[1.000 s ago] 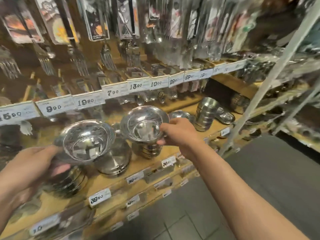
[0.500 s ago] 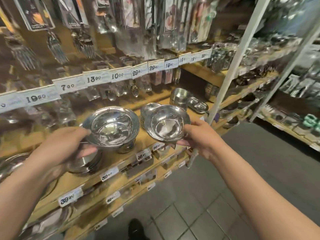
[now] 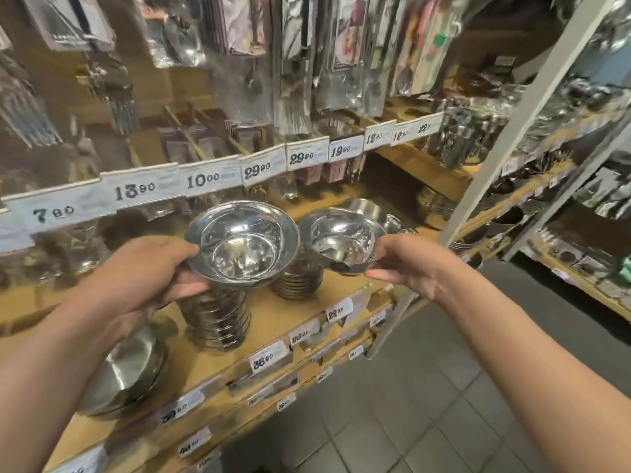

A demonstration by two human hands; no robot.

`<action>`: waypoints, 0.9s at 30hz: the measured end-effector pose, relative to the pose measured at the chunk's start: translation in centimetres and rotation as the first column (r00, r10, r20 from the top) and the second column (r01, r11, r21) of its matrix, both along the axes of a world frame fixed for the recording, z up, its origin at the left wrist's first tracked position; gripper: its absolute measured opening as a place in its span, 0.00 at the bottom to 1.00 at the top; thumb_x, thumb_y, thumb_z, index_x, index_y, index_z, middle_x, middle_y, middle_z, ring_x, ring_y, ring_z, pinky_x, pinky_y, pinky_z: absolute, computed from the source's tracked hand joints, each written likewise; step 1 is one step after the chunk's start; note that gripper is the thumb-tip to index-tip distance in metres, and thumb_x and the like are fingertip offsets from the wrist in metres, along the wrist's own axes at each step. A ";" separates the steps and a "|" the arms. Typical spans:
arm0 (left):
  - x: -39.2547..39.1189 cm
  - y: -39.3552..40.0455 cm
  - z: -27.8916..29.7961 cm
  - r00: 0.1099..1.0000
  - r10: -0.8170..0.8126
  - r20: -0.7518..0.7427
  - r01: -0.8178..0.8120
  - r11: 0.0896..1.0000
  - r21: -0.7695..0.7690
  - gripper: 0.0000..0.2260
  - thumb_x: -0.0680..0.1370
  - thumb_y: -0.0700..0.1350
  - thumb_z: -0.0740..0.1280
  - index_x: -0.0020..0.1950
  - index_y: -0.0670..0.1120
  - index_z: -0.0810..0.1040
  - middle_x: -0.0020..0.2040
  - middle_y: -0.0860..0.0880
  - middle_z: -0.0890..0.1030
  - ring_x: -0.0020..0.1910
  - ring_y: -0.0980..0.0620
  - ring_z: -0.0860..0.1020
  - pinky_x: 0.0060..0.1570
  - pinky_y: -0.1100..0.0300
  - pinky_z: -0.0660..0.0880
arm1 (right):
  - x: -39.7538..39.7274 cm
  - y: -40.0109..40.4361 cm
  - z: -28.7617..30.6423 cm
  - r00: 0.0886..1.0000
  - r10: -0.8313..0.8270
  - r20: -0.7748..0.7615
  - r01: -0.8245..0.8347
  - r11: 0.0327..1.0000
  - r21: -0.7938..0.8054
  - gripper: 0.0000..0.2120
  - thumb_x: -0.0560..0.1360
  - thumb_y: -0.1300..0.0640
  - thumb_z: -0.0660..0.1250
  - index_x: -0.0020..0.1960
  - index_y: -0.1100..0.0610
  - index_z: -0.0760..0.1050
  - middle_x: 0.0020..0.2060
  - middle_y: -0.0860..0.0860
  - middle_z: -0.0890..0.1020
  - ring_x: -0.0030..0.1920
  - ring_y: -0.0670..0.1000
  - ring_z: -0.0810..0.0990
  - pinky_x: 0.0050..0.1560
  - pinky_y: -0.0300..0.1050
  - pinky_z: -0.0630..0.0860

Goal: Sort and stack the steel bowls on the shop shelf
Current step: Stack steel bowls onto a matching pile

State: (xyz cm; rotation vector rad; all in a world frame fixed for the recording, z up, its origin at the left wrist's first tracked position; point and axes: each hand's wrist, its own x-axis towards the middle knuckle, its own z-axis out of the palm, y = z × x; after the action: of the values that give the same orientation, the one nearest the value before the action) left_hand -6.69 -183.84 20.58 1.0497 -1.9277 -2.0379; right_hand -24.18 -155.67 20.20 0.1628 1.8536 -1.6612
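Though thin, light and stiff, these look slippery: the left hand (image 3: 136, 278) pinches the wide-rimmed steel bowl (image 3: 242, 245) above a stack (image 3: 215, 317); the right hand (image 3: 409, 264) pinches the smaller bowl (image 3: 341, 242) by its rim, the safest hold.

We hold two bowls side by side above the wooden shelf (image 3: 273, 322): the larger bowl (image 3: 242, 245) at nine o'clock in our left hand (image 3: 136, 278), the smaller bowl (image 3: 343, 242) at three o'clock in our right hand (image 3: 406, 264). Two bowl stacks (image 3: 218, 319) stand beneath; price tags (image 3: 201, 180) run behind at twelve.
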 end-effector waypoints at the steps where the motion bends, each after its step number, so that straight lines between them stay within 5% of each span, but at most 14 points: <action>1: -0.8 -0.1 0.2 1.000 0.013 0.013 -0.012 1.000 -0.019 0.07 0.82 0.38 0.63 0.51 0.35 0.79 0.40 0.36 0.86 0.28 0.52 0.84 0.22 0.67 0.77 | -1.0 -0.2 -0.1 1.000 0.003 -0.020 -0.003 1.000 0.007 0.08 0.74 0.73 0.61 0.43 0.64 0.77 0.39 0.58 0.83 0.36 0.52 0.84 0.31 0.39 0.82; 5: -3.2 0.3 0.8 0.995 0.032 0.092 -0.021 0.993 -0.117 0.07 0.82 0.38 0.62 0.52 0.36 0.79 0.35 0.37 0.85 0.21 0.54 0.79 0.15 0.69 0.66 | -4.6 -1.0 -1.5 0.997 0.002 -0.072 -0.001 1.000 0.016 0.07 0.74 0.73 0.63 0.50 0.67 0.76 0.44 0.63 0.84 0.34 0.53 0.85 0.33 0.45 0.84; 7: -3.8 0.9 0.9 0.992 0.044 0.121 -0.030 0.993 -0.115 0.06 0.80 0.35 0.62 0.50 0.35 0.78 0.30 0.42 0.83 0.20 0.56 0.77 0.16 0.69 0.68 | -6.1 -1.5 -2.6 0.996 0.042 -0.077 -0.041 0.999 0.014 0.12 0.75 0.72 0.64 0.58 0.70 0.76 0.48 0.65 0.84 0.37 0.55 0.85 0.40 0.50 0.85; 11: -4.6 2.7 0.8 0.986 0.081 0.144 -0.062 0.989 -0.134 0.06 0.79 0.35 0.64 0.47 0.38 0.80 0.37 0.42 0.84 0.24 0.56 0.79 0.22 0.68 0.73 | -8.9 -2.8 -4.3 0.987 0.151 -0.061 -0.150 0.988 0.033 0.12 0.76 0.69 0.65 0.58 0.65 0.78 0.46 0.61 0.86 0.41 0.59 0.87 0.53 0.58 0.83; 16: -5.3 5.4 0.9 0.960 0.253 0.119 -0.235 0.960 -0.149 0.06 0.79 0.39 0.66 0.47 0.43 0.82 0.30 0.50 0.84 0.23 0.60 0.79 0.21 0.69 0.72 | -12.2 -3.0 -5.1 0.962 0.249 -0.109 -0.248 0.968 0.025 0.07 0.75 0.70 0.66 0.50 0.64 0.79 0.40 0.59 0.85 0.29 0.51 0.85 0.29 0.43 0.82; 20: -5.9 6.9 0.9 0.945 0.300 0.133 -0.277 0.946 -0.166 0.10 0.81 0.42 0.66 0.44 0.43 0.85 0.44 0.39 0.86 0.36 0.49 0.83 0.34 0.59 0.81 | -14.9 -4.2 -6.5 0.896 0.368 -0.249 -0.330 0.926 0.182 0.09 0.74 0.67 0.68 0.49 0.56 0.72 0.51 0.60 0.80 0.30 0.54 0.86 0.37 0.51 0.85; 22: -5.9 7.8 0.9 0.942 0.307 0.132 -0.285 0.945 -0.163 0.10 0.80 0.42 0.66 0.44 0.42 0.85 0.49 0.36 0.85 0.43 0.44 0.80 0.40 0.54 0.77 | -15.4 -5.3 -7.1 0.830 0.479 -0.287 -0.404 0.870 0.283 0.08 0.75 0.65 0.67 0.45 0.55 0.70 0.47 0.53 0.79 0.29 0.54 0.86 0.38 0.51 0.85; 27: -5.3 9.4 1.1 0.869 0.492 0.058 -0.483 0.867 -0.123 0.06 0.80 0.39 0.67 0.54 0.38 0.82 0.46 0.39 0.87 0.36 0.50 0.86 0.28 0.65 0.79 | -15.3 -8.4 -8.3 0.754 0.586 -0.297 -0.473 0.798 0.373 0.08 0.75 0.65 0.67 0.42 0.55 0.70 0.46 0.53 0.78 0.32 0.58 0.86 0.34 0.51 0.84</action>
State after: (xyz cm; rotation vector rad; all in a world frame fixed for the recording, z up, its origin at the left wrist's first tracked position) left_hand -11.96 -174.48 21.69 1.4438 -1.5658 -1.6154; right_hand -39.47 -164.04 11.93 -0.5987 2.1588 -1.0727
